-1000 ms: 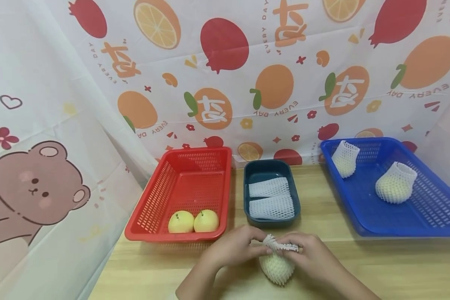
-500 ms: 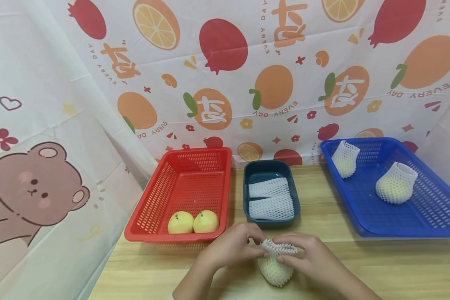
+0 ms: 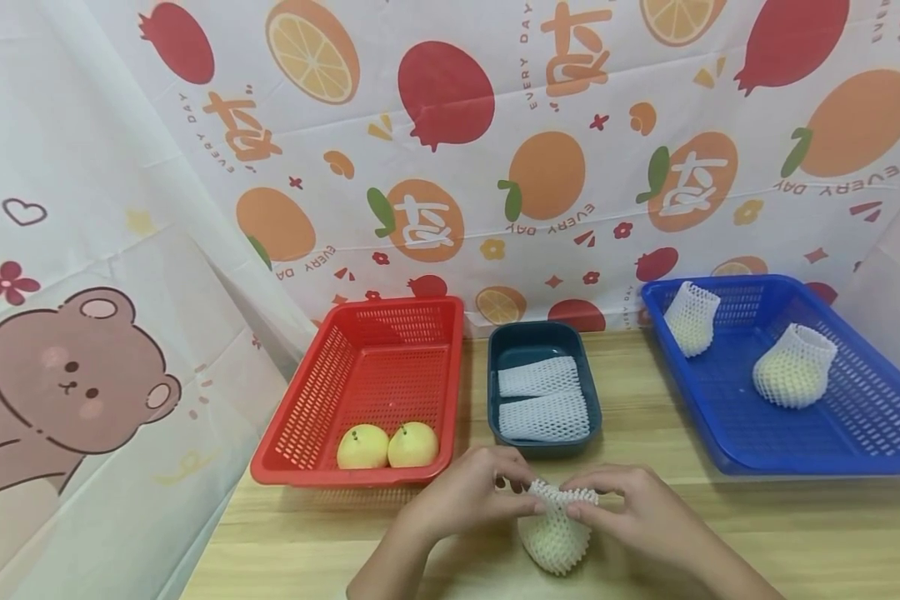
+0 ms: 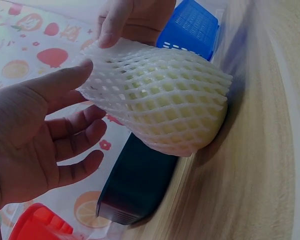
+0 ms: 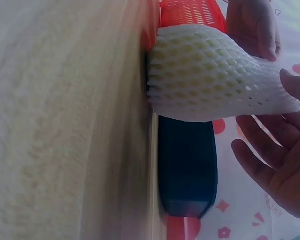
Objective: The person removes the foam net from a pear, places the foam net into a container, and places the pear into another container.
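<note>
A round pale-yellow fruit in a white foam net (image 3: 556,537) stands on the table in the head view, between both hands. The left hand (image 3: 476,493) pinches the left side of the net's upper rim between thumb and forefinger. At the right side of that rim, the right hand (image 3: 630,510) pinches the net the same way. The left wrist view shows the foam net (image 4: 170,100) stretched over the fruit, with the left hand's (image 4: 45,125) other fingers loosely bent and off it. In the right wrist view, the right hand's (image 5: 285,155) lower fingers also stay apart from the net.
Two yellow pears (image 3: 363,447) lie at the front of a red basket (image 3: 270,471) on the left. Behind the hands, a dark teal tray (image 3: 544,450) holds two flat foam nets (image 3: 543,416). The blue basket (image 3: 817,461) at right holds two netted fruits (image 3: 793,367).
The net's upper rim, folded and uneven a second ago, is now drawn wider and more level between the hands. The right hand has shifted slightly right. Baskets and tray stay put.
</note>
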The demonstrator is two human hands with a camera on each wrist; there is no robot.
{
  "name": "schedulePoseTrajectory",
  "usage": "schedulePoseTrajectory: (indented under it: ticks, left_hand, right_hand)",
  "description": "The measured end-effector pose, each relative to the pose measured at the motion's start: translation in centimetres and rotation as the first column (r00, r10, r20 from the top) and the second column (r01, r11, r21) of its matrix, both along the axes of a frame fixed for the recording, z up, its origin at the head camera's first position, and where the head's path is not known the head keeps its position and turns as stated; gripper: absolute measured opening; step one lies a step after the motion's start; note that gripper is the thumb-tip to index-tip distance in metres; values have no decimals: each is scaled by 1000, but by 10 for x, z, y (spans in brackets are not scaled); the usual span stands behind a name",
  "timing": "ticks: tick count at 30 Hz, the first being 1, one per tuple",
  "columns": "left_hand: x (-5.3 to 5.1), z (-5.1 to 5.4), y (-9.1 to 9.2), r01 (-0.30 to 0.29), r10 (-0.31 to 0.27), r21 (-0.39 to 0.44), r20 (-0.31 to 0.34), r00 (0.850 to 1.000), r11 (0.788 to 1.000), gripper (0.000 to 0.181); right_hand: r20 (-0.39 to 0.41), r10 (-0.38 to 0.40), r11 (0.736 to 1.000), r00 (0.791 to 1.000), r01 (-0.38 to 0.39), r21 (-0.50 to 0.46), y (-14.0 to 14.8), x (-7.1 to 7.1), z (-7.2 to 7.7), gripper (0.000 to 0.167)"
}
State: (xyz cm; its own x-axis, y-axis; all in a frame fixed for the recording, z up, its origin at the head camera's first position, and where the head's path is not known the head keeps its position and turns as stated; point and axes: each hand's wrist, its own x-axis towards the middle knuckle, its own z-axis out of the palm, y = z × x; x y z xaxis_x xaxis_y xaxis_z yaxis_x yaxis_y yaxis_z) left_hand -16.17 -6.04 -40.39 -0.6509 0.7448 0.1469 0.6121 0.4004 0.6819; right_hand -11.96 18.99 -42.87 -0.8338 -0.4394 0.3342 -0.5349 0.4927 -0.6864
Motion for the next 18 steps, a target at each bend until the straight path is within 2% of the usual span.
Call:
schedulePoseTrajectory:
  ticks: [4, 12, 18]
  left_hand:
    - [1, 0, 2, -11, 11, 18, -8, 1000, 1000, 14]
    - [5, 2, 4, -33, 32, 30, 17, 999, 999, 14]
    - [8, 2, 6, -40, 41, 59, -23, 999, 997, 12]
  right_hand:
    - [-34, 8, 1000, 999, -9, -25, -2, 0, -3, 14]
    - [-106, 1, 998, 994, -8, -69, -7, 1, -8, 13]
    - [-177, -28, 994, 984, 9, -105, -11, 3, -7, 15]
